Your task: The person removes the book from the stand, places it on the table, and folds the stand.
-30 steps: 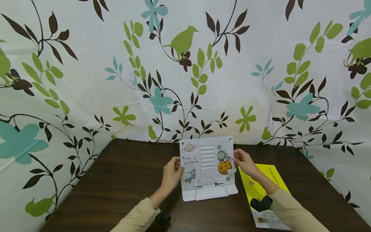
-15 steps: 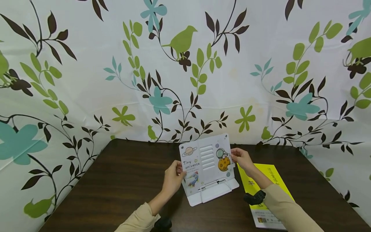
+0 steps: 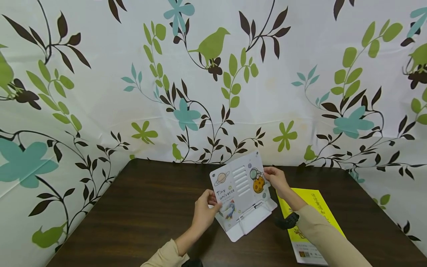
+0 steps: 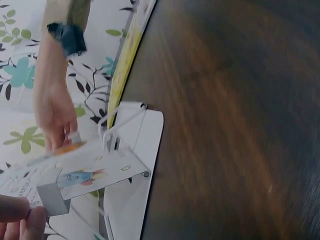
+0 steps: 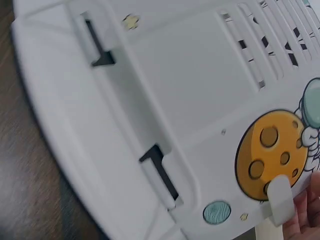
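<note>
A white book stand [image 3: 245, 205] with a "Tiny universe" print, a ringed planet, a rocket and an astronaut stands unfolded in the head view, its back panel raised and turned at an angle. My left hand [image 3: 204, 210] pinches the panel's left edge between thumb and fingers. At the opposite edge, beside the orange moon picture, my right hand [image 3: 277, 181] grips the panel. In the left wrist view the stand's base [image 4: 125, 200] appears low over the tabletop; whether it touches cannot be told. Up close in the right wrist view, my right fingers [image 5: 302, 217] show behind a small white page clip [image 5: 281, 200].
A yellow book [image 3: 317, 207] with a white lower band lies on the right of the dark wooden table [image 3: 150, 207], partly under my right forearm. A cloth [image 3: 100, 107] printed with leaves and birds hangs behind the table.
Both hands have turned the book stand anticlockwise, its left side coming nearer and its right side going back. My left hand moved slightly down and right; my right hand keeps its grip.
</note>
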A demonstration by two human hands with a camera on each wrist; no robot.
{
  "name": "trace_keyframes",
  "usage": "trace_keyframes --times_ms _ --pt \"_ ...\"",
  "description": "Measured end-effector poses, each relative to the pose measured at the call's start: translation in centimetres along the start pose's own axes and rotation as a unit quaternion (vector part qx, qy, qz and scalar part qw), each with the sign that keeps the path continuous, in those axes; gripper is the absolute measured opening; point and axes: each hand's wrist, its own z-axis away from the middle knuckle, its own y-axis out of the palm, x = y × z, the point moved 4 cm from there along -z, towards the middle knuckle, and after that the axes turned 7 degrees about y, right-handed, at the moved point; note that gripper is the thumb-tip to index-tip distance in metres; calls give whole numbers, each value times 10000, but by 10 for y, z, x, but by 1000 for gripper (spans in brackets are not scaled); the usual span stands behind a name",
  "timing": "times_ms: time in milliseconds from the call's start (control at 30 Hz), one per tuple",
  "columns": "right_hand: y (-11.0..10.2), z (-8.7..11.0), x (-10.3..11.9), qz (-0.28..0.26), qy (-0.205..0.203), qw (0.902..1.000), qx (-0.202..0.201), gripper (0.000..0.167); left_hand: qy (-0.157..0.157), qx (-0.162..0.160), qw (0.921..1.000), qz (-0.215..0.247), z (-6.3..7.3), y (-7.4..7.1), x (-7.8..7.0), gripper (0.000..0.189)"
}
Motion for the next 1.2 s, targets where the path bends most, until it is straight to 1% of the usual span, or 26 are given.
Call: trace_keyframes --times_ms 200,267,400,500,600,667,767,833,900,967,1033,1100,1200 --pt "5 -6 6 41 117 9999 -9 30 -241 71 9990 358 8 8 -5 23" --pt "6 -7 7 27 121 9999 12 30 -262 111 9985 462 10 10 -6 23" --pt "7 -9 8 121 -9 9999 59 30 -283 213 9977 578 11 12 -6 22" --pt "6 -8 8 198 -132 9997 85 30 -276 375 9971 599 10 12 -3 22" --pt "4 -7 8 183 -252 9995 71 31 -222 565 9963 605 7 9 -2 22" --pt "2 -4 9 194 -388 9991 -7 32 -169 649 9957 636 4 5 -5 22" --pt "-2 4 12 274 -619 9975 -212 34 38 694 9954 666 -2 -6 -19 25" --pt "-5 12 13 346 -752 9960 -336 34 137 651 9950 740 -8 -14 -29 30" --pt "-6 22 13 394 -821 9952 -354 33 273 588 9941 864 -16 -21 -37 37" --pt "-4 33 11 390 -845 9954 -238 33 352 546 9925 1040 -24 -24 -37 43" --pt "0 44 6 403 -804 9959 -72 35 386 532 9904 1213 -31 -26 -32 46" --pt "5 55 -1 333 -664 9972 106 35 425 600 9884 1327 -37 -25 -27 47" --pt "14 70 -14 168 -340 9988 300 35 505 722 9858 1432 -42 -23 -21 46"
